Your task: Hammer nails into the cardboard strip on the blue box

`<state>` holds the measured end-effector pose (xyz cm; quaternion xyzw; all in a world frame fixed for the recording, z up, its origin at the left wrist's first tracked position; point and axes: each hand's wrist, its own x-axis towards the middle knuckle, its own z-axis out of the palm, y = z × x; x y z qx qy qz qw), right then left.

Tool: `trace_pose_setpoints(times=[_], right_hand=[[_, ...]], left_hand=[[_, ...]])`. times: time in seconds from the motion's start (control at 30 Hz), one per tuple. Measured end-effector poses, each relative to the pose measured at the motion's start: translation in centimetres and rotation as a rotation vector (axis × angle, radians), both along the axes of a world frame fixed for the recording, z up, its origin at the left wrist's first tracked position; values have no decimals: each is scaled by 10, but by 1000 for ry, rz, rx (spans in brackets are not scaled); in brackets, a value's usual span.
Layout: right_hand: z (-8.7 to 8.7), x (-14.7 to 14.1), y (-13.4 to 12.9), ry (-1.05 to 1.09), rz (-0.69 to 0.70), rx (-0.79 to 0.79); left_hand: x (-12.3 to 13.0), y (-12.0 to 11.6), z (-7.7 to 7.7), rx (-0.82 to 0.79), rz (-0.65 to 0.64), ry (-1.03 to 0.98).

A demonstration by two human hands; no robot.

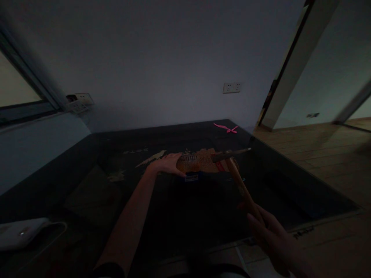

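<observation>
My right hand [268,229] is wrapped round the wooden handle of a hammer [240,181]. The hammer's long dark head, pointed at one end, hangs over the right part of a flat brown piece [203,162] that looks like cardboard. A row of thin nails or pins [189,157] shows on that piece. On its left end lies my left hand [166,164], thumb and fingers spread apart. Close to the thumb, at the near edge, is a small blue item with a pale label [191,178]; its kind is too dark to tell.
The dark table [185,216] stands against a pale wall. A pink ribbon-like strip [228,128] lies at its back right. A white power strip with a cord [21,233] is at the lower left. Scraps of pale material [152,158] lie left of the brown piece.
</observation>
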<state>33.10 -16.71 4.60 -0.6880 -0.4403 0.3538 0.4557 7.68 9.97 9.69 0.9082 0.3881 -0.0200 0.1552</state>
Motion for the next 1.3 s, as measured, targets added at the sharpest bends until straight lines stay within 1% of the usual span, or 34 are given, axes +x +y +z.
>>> trace_pose_setpoints(times=[0.1,0.17,0.27,0.37,0.43,0.5,0.57,0.63,0.7,0.77,0.87,0.97,1.13,1.3], right_hand=[[-7,-5,-12,91,-102,10],[-11,-8,-18,133,-138,49],[-11,-5,-22,128,-79,118],[-6,9,-20,89,70,159],[-3,22,-19,1,144,167],[-1,34,-21,-119,150,172],[0,43,-24,-207,100,181],[-1,48,-26,-258,94,164],[-3,51,-27,-293,139,136],[-7,53,-26,-328,179,108],[-16,56,-24,-397,181,56],[-22,55,-24,-467,196,4],[-21,49,-19,-512,176,-8],[-18,48,-5,-531,162,30]], left_hand=[[0,1,-3,-6,0,13],[1,3,-7,9,17,21],[4,4,-13,46,30,15],[6,6,-20,73,66,4],[8,6,-24,80,89,-7],[12,8,-26,76,102,-23],[19,11,-27,65,102,-40],[29,15,-27,58,101,-57],[41,21,-27,62,99,-79],[56,29,-27,72,80,-102],[80,41,-28,85,46,-98],[104,53,-29,97,71,-76],[138,67,-27,109,100,-67],[162,78,-24,102,108,-49]])
